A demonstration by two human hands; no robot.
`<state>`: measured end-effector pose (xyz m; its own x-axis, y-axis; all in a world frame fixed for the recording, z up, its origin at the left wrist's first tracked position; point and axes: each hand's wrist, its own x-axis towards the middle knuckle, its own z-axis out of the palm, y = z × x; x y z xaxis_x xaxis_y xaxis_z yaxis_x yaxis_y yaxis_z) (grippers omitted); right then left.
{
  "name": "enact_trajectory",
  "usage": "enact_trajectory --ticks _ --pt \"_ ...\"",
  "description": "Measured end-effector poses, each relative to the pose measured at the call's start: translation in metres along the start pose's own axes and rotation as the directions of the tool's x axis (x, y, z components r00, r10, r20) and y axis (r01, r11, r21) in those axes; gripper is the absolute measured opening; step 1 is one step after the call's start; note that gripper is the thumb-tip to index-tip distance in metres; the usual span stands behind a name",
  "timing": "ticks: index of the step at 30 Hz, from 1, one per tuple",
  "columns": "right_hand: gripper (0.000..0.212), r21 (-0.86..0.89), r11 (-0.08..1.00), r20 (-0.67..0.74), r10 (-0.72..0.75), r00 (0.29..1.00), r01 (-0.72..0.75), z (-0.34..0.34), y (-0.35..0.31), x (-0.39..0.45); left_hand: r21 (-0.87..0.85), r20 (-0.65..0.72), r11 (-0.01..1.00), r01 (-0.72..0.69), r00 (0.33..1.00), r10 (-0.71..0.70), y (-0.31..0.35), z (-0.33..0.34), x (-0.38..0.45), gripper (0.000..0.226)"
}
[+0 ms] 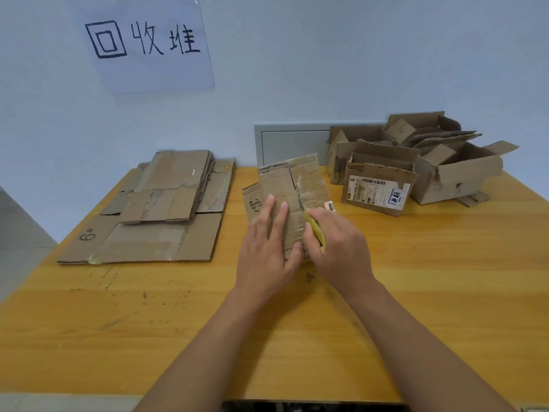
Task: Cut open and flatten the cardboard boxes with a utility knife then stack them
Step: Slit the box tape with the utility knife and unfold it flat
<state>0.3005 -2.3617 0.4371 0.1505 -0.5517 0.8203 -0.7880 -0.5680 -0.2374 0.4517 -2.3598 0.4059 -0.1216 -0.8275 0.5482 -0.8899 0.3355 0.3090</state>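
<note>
Box being cut (292, 185): brown corrugated cardboard, partly flattened, with clear glossy tape; it lies at the middle of the desk (416, 292), a smooth yellow wood surface with dark scratches.
Left hand (269, 248): fingers straight, pressing flat on the cardboard.
Right hand (341, 248): fingers curled around a yellow utility knife (316, 230), its tip at the torn edge of the cardboard.
Flat stack (160, 203): flattened sheets piled at far left, some with ribbed inner layer showing.
Uncut boxes (416, 165): open, crumpled, far right; the nearest carries a white printed label.
Wall sign (148, 43): white paper, black handwriting.
</note>
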Motion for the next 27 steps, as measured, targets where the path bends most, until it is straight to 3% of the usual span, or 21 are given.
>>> enact_trajectory --ticks 11,27 --pt "0.025 -0.022 1.000 0.024 -0.011 1.000 0.011 -0.006 0.001 -0.025 -0.056 0.049 0.989 0.134 0.990 -0.132 0.002 -0.001 0.011 0.073" --pt "0.026 -0.042 0.997 0.074 -0.068 0.995 0.072 -0.020 0.013 -0.050 -0.097 0.110 0.975 0.200 0.976 -0.189 0.002 0.006 0.018 0.072"
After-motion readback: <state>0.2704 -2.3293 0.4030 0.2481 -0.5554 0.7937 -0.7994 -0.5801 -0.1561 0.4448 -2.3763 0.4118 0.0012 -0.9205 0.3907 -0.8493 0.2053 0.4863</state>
